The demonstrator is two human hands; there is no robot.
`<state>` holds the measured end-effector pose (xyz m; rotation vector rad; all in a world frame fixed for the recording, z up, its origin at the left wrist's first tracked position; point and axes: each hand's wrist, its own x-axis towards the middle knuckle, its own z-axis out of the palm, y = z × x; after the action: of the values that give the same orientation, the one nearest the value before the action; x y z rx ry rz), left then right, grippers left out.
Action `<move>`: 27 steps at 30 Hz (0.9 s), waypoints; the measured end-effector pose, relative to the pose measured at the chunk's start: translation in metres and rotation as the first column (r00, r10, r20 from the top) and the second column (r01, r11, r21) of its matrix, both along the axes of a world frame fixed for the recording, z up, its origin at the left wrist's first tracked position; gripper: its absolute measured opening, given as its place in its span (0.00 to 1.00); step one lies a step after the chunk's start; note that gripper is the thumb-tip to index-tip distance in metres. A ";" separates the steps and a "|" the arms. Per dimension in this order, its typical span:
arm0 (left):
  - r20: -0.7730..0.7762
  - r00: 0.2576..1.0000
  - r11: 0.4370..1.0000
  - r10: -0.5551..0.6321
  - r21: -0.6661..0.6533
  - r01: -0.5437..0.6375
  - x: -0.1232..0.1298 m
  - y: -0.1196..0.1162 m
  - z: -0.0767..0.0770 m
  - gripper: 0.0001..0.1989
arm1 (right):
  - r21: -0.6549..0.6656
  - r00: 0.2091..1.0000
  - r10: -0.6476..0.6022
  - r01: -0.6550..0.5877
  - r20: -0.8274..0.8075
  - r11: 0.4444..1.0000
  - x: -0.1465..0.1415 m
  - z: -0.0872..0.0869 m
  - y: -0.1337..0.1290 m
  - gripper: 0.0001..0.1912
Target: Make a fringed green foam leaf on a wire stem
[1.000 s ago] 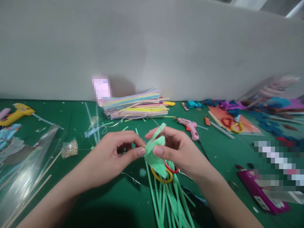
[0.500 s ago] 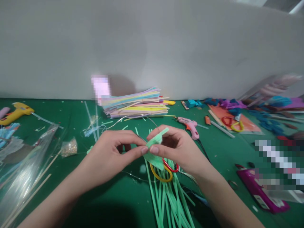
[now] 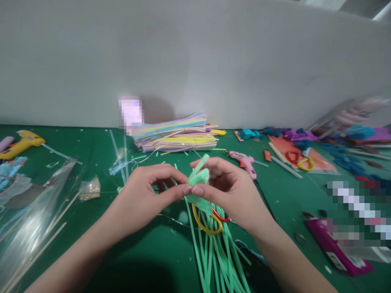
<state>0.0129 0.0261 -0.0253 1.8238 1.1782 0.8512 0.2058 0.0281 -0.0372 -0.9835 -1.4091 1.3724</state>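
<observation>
We locate the strip bundles (image 3: 177,136) at the rear centre of the surface (image 3: 287,203), in front of the wall (image 3: 214,61). Far left: a glue gun (image 3: 23,144); nearer to us, plastic sleeves (image 3: 33,228). A small bag (image 3: 90,189) lies left of our left hand (image 3: 149,191). Near centre: scissors (image 3: 210,232) among loose strips (image 3: 214,262), beneath the piece (image 3: 200,177) between both hands. A second glue gun (image 3: 249,165) lies beyond our right hand (image 3: 229,185). Farther right, other scissors (image 3: 298,163) rest on a flat sheet (image 3: 324,165); nearer to us lies a packet (image 3: 324,236)
</observation>
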 end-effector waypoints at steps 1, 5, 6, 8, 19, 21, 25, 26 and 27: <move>0.012 1.000 1.000 0.008 -0.008 -0.008 0.000 0.001 0.000 0.05 | 0.022 1.000 -0.022 0.021 0.018 1.000 0.000 0.000 -0.001 0.21; 0.016 1.000 1.000 -0.002 0.021 0.002 -0.001 0.000 0.000 0.04 | 0.037 0.999 -0.022 0.021 0.026 0.999 0.000 -0.002 -0.002 0.19; 0.013 1.000 0.999 -0.018 0.037 0.017 -0.002 -0.001 0.001 0.04 | 0.028 1.000 -0.013 0.012 0.021 1.000 0.000 -0.002 -0.002 0.18; 0.010 0.999 0.996 -0.053 0.074 0.052 -0.003 -0.003 0.002 0.05 | 0.011 1.000 -0.001 0.001 0.011 1.000 0.000 -0.001 -0.003 0.17; -0.068 0.988 0.986 -0.136 0.084 0.142 -0.003 -0.004 0.003 0.06 | 0.102 0.998 0.058 -0.058 -0.003 0.993 0.011 0.009 -0.001 0.06; -0.073 0.988 0.986 -0.138 0.085 0.144 -0.004 -0.004 0.002 0.05 | 0.129 0.999 0.035 -0.036 0.010 0.991 0.014 0.010 0.001 0.03; -0.097 0.986 0.985 -0.133 0.100 0.143 -0.005 -0.003 0.001 0.05 | 0.116 0.998 0.046 -0.050 0.029 0.992 0.017 0.012 0.002 0.05; -0.109 0.985 0.985 -0.131 0.096 0.142 -0.005 -0.003 0.001 0.04 | 0.111 0.999 0.040 -0.043 0.028 0.993 0.016 0.013 0.001 0.05; -0.123 0.984 0.986 -0.128 0.089 0.139 -0.004 -0.004 0.001 0.04 | 0.109 0.999 0.026 -0.029 0.028 0.994 0.015 0.013 0.000 0.06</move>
<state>0.0086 0.0225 -0.0247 2.0318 1.0875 0.7454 0.2212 0.0285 -0.0241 -0.9174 -1.5064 1.2920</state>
